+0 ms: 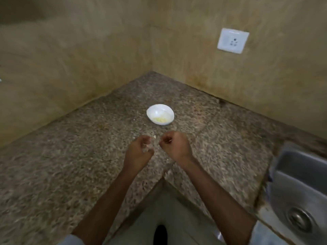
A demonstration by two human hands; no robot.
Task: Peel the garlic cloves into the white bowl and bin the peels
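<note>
Granite, brown and speckled, makes up the corner desk, and the white bowl stands on it towards the back corner, clear of both walls. In the bottom of the bowl lies a small heap of pale yellow peeled cloves, so from where I stand a fair part of the peeling looks done.

Just in front of the bowl the person's two hands hover close together over the desk. The left hand has its grip curled round a pale, papery scrap. It's too blurred for me to say whether that is loose peel or a clove with skin on. The right hand has a narrow grip, thumb against curled fingers, and I cannot tell if anything is pinched in it.

My guess is that one more clove is being stripped. That clove has yet to reach the bowl, and the peels have yet to be binned, though no bin shows from here. A steel sink sits at the right edge, and a socket is on the wall.
</note>
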